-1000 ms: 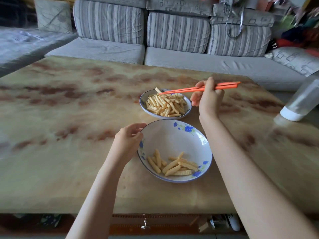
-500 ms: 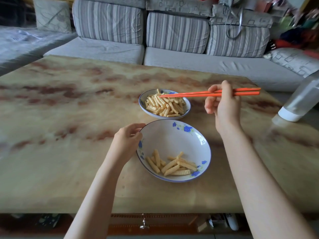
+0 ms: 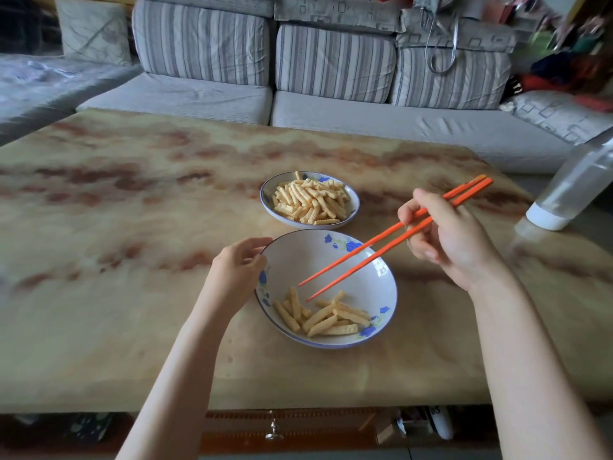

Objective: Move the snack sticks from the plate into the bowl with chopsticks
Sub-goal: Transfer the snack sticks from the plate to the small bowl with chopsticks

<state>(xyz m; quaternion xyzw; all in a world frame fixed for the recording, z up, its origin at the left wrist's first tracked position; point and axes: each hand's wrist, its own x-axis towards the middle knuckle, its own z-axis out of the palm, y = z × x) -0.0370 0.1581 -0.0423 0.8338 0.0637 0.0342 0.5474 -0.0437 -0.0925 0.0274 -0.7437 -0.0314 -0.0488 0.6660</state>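
Right hand (image 3: 454,240) fingers pinch slim orange chopsticks (image 3: 381,247), tips apart over ridged snack sticks (image 3: 321,315).

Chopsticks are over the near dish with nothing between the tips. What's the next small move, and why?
Probably lower the chopsticks onto one snack stick and pinch it. The tips hang apart and empty just above the pile in the near dish, while the left hand steadies its rim. Which dish is plate or bowl is unclear; the far dish holds more.
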